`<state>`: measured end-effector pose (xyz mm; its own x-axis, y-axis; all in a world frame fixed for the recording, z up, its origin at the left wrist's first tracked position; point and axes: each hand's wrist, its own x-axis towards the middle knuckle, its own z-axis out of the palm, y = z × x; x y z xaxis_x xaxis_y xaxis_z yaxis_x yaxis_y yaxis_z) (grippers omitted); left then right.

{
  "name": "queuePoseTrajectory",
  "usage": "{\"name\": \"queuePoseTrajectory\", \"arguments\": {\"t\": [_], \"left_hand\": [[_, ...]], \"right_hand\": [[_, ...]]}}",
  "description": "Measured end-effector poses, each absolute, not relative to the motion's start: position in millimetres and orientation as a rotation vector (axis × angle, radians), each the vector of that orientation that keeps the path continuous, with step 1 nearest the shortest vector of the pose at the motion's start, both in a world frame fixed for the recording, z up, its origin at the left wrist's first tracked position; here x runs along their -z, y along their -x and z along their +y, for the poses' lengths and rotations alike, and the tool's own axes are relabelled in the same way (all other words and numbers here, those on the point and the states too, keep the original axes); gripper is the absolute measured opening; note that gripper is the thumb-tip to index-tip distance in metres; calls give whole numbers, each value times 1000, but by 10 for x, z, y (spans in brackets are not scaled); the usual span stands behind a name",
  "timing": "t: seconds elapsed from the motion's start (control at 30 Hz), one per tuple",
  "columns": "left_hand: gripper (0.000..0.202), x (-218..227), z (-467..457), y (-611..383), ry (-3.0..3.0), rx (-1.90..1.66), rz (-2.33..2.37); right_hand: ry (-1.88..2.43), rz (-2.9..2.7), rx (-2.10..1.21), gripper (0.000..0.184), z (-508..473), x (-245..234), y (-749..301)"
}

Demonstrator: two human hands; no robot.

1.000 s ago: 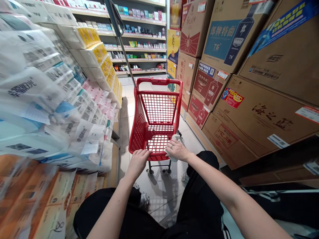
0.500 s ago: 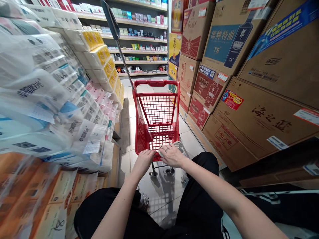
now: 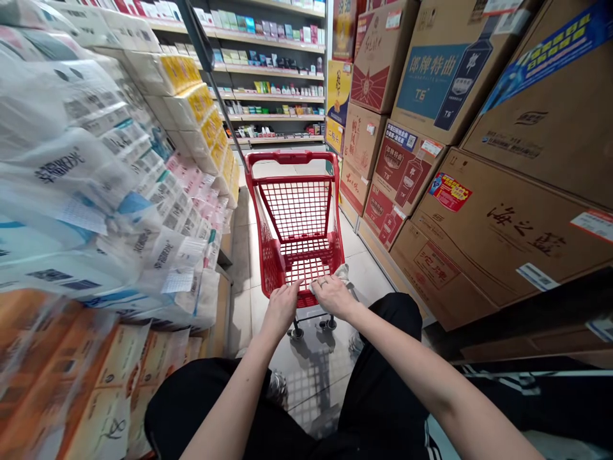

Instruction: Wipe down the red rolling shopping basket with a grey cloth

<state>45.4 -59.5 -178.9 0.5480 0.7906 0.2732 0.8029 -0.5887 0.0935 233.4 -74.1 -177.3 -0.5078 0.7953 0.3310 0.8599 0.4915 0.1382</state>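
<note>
A small red wheeled shopping cart [image 3: 297,204] stands empty on the tiled aisle floor in front of my knees. My left hand [image 3: 281,308] grips its near rim, fingers curled over the edge. Right beside it, my right hand [image 3: 332,296], with a ring on one finger, presses a white cloth [image 3: 343,273] against the same rim, fingers closed over the cloth. The two hands almost touch. The cart's long dark pull handle [image 3: 205,57] slants up to the top left.
Stacked packs of tissue and toilet paper [image 3: 96,191] line the left side, close to my left knee. Large brown cartons [image 3: 479,211] are piled along the right. Shelves of small goods [image 3: 272,96] close the far end of the aisle.
My right hand slid the cloth left along the near rim, closer to my left hand. The cart shifted left and turned slightly.
</note>
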Motion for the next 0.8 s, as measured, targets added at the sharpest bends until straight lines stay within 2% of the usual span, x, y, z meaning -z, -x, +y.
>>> {"name": "queuePoseTrajectory", "arguments": {"t": [0.2,0.5,0.8], "left_hand": [[48,1796,-593,-389,2781,491,-1381],[43,1786,-616,-349,2870,482,-1379],[63,1715,-696,-493,2817,433,-1457]], "right_hand": [[1424,-2519,366,21,-744,1727,-2142],[1407,-2582,369,21,-725,1696,-2648],[1506,-2558,361,23,-773,1672,-2344]]}}
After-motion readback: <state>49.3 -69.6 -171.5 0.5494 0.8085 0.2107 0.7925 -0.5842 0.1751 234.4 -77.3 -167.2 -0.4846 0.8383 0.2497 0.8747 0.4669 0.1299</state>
